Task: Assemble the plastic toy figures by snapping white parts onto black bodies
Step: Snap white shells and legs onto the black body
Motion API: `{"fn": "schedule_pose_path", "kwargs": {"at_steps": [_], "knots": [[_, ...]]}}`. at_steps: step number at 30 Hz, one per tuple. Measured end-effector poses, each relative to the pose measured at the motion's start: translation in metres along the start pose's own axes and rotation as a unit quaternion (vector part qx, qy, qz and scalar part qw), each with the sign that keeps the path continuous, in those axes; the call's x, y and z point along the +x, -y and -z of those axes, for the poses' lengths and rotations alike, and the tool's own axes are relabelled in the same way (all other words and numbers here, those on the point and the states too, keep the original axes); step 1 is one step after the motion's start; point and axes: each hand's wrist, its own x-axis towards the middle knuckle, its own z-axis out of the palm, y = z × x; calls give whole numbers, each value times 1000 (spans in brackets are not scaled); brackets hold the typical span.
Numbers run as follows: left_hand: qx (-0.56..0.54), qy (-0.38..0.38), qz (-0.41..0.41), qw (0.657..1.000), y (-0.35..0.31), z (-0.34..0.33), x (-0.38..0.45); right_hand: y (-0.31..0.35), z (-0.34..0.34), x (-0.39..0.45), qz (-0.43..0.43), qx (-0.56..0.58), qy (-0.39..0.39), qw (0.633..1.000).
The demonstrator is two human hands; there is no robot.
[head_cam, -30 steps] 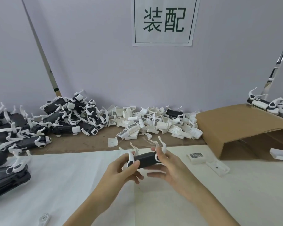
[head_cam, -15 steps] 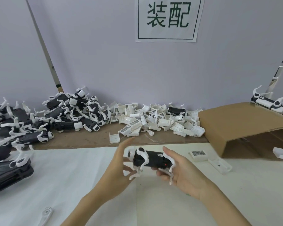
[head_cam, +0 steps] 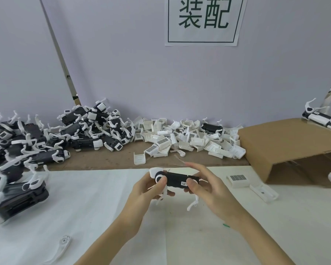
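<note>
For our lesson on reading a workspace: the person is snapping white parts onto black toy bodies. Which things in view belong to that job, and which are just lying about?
Belong to the job:
- black body, held by left hand and right hand
- white parts pile
- assembled figures pile

Lying about:
- cardboard box
- wall sign
- lone white leg near the table's front edge

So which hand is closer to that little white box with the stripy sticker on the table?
The right hand. The white box lies just past it on that side, while the left hand sits farther away, across the black toy body both hands hold.
</note>
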Motion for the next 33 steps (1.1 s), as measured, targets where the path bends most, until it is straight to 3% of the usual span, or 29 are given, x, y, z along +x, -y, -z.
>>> {"fn": "schedule_pose_path", "kwargs": {"at_steps": [8, 12, 16, 19, 23, 26, 28, 30, 32, 33], "knots": [[-25, -13, -12, 1000, -7, 1, -1, -5, 1, 2, -41, 18, 16, 999], [97, 25, -4, 995, -7, 16, 1, -9, 10, 0, -10, -2, 52, 999], [206, 1, -88, 975, -5, 26, 7, -10, 20, 2, 48, -59, 57, 995], [175, 34, -116, 977, -1, 25, 11, -11, 19, 3, 85, -133, 40, 987], [191, 1, -161, 968, 3, 23, 10, -12, 17, 4, 118, -160, 10, 980], [203, -23, -193, 960, 5, 21, 10, -11, 16, 3, 34, -118, 13, 992], [235, -30, -216, 947, 8, 18, 10, -5, 12, 3, -106, 12, 23, 994], [300, -14, -260, 918, 11, 16, 9, -1, 11, 3, -208, 150, 58, 965], [339, 22, -285, 896, 13, 14, 7, -4, 9, 2, -206, 189, 62, 958], [322, 46, -276, 905, 15, 13, 6, -5, 7, 2, -187, 201, 43, 961]]}}
